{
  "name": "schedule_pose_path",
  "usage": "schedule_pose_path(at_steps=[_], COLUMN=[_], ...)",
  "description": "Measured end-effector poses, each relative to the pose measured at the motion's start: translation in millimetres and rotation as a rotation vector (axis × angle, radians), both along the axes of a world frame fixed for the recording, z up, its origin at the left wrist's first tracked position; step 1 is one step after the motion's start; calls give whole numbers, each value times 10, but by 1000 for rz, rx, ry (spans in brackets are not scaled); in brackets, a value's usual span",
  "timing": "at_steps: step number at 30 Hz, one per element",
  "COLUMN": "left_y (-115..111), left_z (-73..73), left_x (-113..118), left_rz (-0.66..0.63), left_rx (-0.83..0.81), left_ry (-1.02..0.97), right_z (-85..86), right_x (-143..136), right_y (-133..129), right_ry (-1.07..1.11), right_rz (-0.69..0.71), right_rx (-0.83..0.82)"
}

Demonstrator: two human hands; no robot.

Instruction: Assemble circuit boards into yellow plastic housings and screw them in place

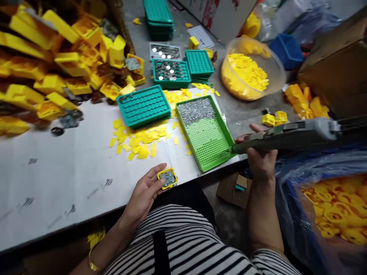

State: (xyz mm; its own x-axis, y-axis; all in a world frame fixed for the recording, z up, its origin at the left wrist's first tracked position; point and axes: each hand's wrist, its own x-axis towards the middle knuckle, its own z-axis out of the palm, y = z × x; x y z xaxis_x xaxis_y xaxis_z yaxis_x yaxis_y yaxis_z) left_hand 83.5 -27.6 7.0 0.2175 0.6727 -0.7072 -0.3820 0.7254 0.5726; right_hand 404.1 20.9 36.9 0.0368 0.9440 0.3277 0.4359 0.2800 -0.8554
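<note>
My left hand (142,195) pinches a small yellow plastic case (159,176) with a grey circuit board (169,176) in it, close to the table's front edge. An electric screwdriver (286,134) lies across my right hand (262,164), gripped with its tip pointing left. That tip is over the lower right corner of a light green perforated tray (210,133). Many small silver screws (197,110) lie gathered at the tray's far end. Whether the tip carries a screw is too small to tell.
Yellow cases (71,65) are heaped at the left. Loose yellow pieces (140,141) lie around a teal tray (145,105). Behind are a teal tray of round metal parts (171,71) and a clear tub (276,70) of yellow pieces. A crate of yellow parts (341,206) stands at right.
</note>
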Motion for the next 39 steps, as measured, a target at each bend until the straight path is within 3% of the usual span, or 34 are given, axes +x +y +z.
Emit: schedule_pose_path(at_steps=[5, 8, 11, 19, 31, 39], left_y=[54, 106, 164, 245, 277, 291], left_z=[-5, -16, -12, -2, -14, -18], left_x=[190, 283, 373, 484, 466, 471], left_rz=[-81, -128, -170, -171, -177, -172], left_rx=[-19, -22, -36, -74, -96, -97], left_ry=[0, -1, -10, -4, -31, -16], right_z=[113, 196, 218, 11, -73, -105], right_x=[93, -6, -150, -654, -776, -798], right_y=[175, 208, 237, 396, 582, 611], right_ry=[86, 265, 290, 178, 158, 261], right_rz=[193, 126, 32, -293, -295, -242], right_rx=[-30, 52, 37, 102, 56, 166])
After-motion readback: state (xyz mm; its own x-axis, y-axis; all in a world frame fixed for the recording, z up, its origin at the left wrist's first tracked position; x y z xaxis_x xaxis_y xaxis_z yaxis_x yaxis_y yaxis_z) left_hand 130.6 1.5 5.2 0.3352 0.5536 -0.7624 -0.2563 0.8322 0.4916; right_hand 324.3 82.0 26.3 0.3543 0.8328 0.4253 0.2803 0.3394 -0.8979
